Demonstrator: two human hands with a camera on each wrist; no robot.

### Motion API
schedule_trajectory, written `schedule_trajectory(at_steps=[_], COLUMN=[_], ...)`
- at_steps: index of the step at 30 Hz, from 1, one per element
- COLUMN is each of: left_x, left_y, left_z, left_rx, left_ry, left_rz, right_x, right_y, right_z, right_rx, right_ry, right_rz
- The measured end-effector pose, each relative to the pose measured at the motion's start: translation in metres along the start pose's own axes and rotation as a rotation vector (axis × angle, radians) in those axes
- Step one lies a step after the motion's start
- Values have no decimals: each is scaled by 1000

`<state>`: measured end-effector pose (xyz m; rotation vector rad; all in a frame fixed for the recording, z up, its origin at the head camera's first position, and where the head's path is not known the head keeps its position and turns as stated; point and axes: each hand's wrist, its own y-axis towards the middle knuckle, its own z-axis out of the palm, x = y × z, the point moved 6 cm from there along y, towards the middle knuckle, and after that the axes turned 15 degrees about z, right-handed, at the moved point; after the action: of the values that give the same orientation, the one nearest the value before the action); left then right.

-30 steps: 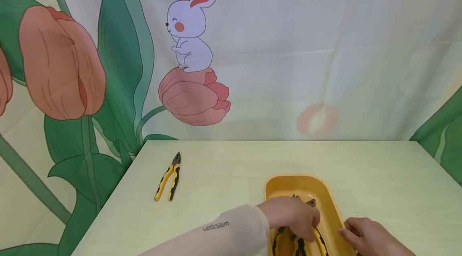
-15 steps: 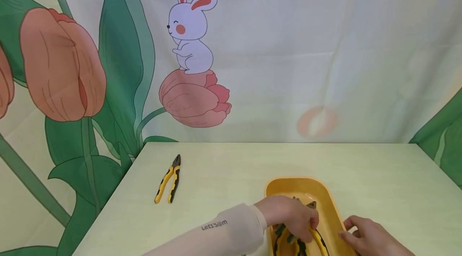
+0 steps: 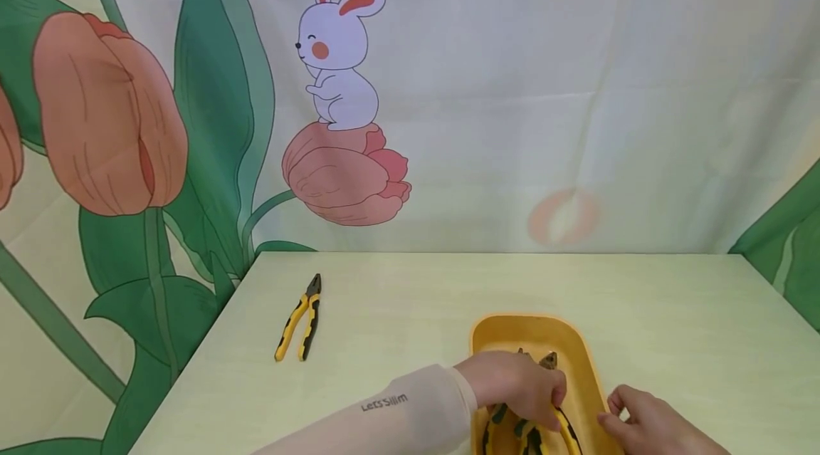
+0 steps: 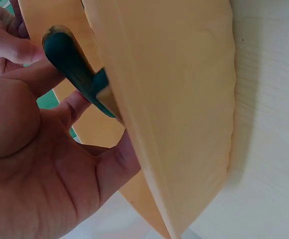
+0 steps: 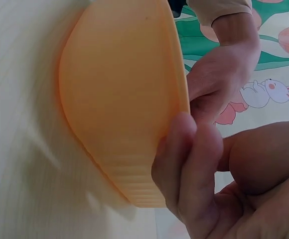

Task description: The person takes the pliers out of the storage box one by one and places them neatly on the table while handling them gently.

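Observation:
In the head view my left hand [image 3: 522, 387] reaches down into a yellow plastic tray [image 3: 583, 362], its fingers curled round a pair of pliers [image 3: 566, 430] with yellow and black handles. The plier head [image 3: 549, 361] pokes out beyond the knuckles; the grip itself is partly hidden. Other tools lie under the hand, among them a green handle [image 4: 70, 57] seen close up in the left wrist view. At the tray's right rim, my right hand [image 3: 653, 423] holds the edge with bent fingers, which the right wrist view shows against the tray wall [image 5: 124, 84].
Another pair of pliers [image 3: 301, 320], also yellow and black, lies on the pale table [image 3: 384, 312] at the left with handles spread. A printed cloth [image 3: 487, 120] with a rabbit and tulips hangs behind the table's back edge.
The plier head by my left hand has shifted slightly to the left. My right hand has moved a little along the tray's rim. The pliers on the table stay put.

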<state>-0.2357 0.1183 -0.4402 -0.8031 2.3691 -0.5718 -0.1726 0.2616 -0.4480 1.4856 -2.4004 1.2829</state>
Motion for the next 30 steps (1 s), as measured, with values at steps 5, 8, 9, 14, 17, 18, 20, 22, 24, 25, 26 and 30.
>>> schedule_trajectory(at_steps=[5,8,9,14,17,18,20,22,24,25,26,30], left_x=[-15,-19,-20,-14,-15,-17,-18,-16,-14,-13,-13,-10], left_y=[-25,-32,-33,-28,-32,-37,-44,-48,-51,-52,-53,-58], left_z=[-10,-14,-15,-14,-15,-16,-18,-20,-21,-21,-22,-22], left_rx=[-9,-16,-21,-48,-75,-90,-125,-159,-181,-187,-192,-216], left_ry=[32,35,23,-48,-96,-111,-134,-144,-139,-128,-118,-90], left_rz=[7,3,7,42,51,52,50,39,12,-3,-17,-50], right_x=[1,1,1,3,4,4,4,3,2,2,3,4], right_y=[0,1,1,2,2,2,4,5,6,6,6,6], right_z=[-1,0,1,3,4,4,4,4,4,4,5,5], right_rx=[-2,-3,-1,7,20,23,24,22,25,24,25,33], right_ry=[-3,-13,-19,-31,-25,-27,-34,-44,-47,-49,-48,-50], right_rz=[-3,5,2,19,33,35,36,35,33,33,32,28])
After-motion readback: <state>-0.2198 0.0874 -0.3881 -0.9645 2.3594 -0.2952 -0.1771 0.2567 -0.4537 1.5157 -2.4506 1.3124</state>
